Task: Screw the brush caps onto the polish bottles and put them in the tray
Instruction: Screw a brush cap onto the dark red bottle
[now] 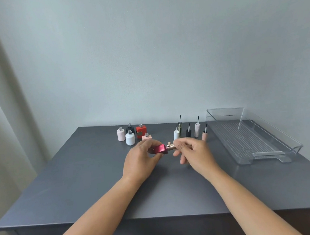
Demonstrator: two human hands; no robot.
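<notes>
A person's two hands meet above the middle of a grey bench (80, 181); the left hand (141, 161) is closed round a magenta bottle (160, 149) held on its side, while the right hand (193, 151) pinches a rose-gold cap (170, 146) at the bottle's neck; the bottle's long axis runs left to right, neck toward the right hand, so the coming twist appears to turn about that horizontal line. Whether the cap is fully threaded cannot be told; the joint is partly hidden by fingertips, and any brush is out of sight inside. Behind the hands stand five open bottles (130, 137) in a cluster at back left; one pink one is half hidden by the left hand. Five loose brush caps (197, 129) stand bristles up at back centre. The clear tray (293, 147) lies well to the right with nothing visible inside, nearer the right hand; the task looks at its first bottle.
</notes>
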